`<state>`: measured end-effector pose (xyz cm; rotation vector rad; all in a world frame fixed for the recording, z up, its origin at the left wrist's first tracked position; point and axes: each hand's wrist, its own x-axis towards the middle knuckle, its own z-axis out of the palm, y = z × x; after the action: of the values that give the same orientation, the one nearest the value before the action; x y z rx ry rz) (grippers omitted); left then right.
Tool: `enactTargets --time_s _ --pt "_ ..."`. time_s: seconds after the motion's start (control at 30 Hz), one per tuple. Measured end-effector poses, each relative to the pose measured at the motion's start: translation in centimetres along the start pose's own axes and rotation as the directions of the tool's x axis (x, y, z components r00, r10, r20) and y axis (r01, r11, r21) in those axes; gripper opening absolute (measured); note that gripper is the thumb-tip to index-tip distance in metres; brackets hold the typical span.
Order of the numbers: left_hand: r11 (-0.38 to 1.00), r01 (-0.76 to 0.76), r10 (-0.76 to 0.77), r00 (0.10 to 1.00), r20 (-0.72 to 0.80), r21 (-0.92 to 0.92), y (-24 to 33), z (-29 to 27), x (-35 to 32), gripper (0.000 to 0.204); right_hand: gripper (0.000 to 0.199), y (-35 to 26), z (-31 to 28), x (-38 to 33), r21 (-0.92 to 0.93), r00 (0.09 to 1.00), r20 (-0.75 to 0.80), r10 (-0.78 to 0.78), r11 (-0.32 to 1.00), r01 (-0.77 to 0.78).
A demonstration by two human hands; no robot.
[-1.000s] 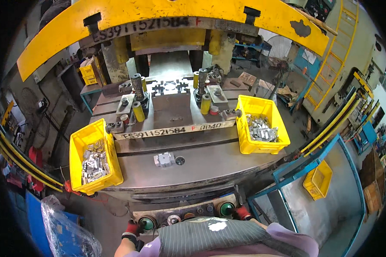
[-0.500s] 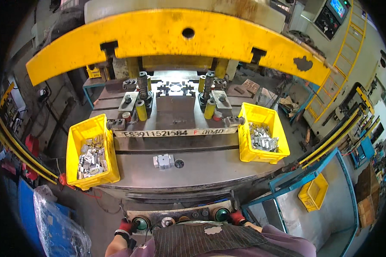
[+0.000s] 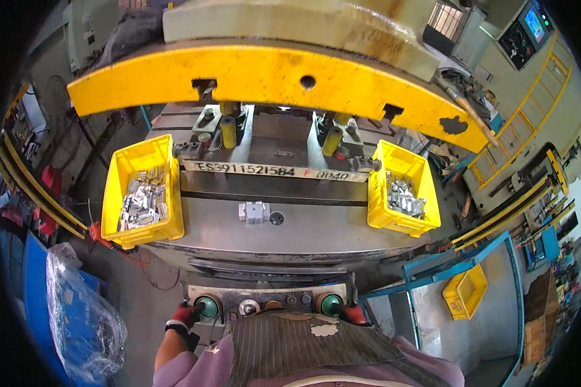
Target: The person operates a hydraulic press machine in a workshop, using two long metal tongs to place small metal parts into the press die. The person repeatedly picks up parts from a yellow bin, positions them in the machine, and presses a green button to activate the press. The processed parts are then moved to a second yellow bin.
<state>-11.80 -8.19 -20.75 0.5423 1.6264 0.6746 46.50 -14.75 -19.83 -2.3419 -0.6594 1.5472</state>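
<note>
My left hand, in a red glove, is at the left end of a control panel, against the green push button there. At the panel's other end my right hand, also red-gloved, touches the second green button. The fingers of both hands are too small and partly hidden to make out. Beyond the panel, a silver metal block lies on the press table. The yellow press slide hangs low over the die, hiding most of it.
Yellow bins of small metal parts stand on the table's left and right. A blue-framed metal cart at lower right holds another yellow bin. Plastic wrap covers something blue at lower left. A yellow ladder stands far right.
The yellow slide has come down and now covers the lit die area. The whole view has shifted slightly. Both hands stay at the green buttons, and the metal block lies where it was.
</note>
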Motion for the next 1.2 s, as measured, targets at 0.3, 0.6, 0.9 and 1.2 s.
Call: enactTargets --time_s 0.3,0.6,0.9,1.2 --pt "0.357 -0.544 -0.077 0.793 -0.605 -0.759 -2.8 -5.2 -1.3 0.018 0.042 -12.8 -2.3 -9.6 0.561 0.765 -0.473 -0.438 0.520 0.644" --pt "0.791 -0.601 0.251 0.487 -0.837 -0.113 8.7 -4.3 -5.6 0.041 0.052 -42.9 -2.0 -13.7 -0.528 -0.053 -0.292 -0.955 0.114 0.841" --pt "0.601 -0.798 0.726 0.524 -0.446 0.041 12.6 3.0 -9.4 0.045 0.042 -50.5 -3.0 -9.5 -0.146 0.157 -0.295 -0.943 0.207 0.967" --pt "0.199 -0.974 0.943 0.221 0.250 0.108 35.8 16.5 -7.4 0.044 0.021 -37.3 -0.9 -13.9 0.265 0.179 -0.518 -0.836 0.042 0.963"
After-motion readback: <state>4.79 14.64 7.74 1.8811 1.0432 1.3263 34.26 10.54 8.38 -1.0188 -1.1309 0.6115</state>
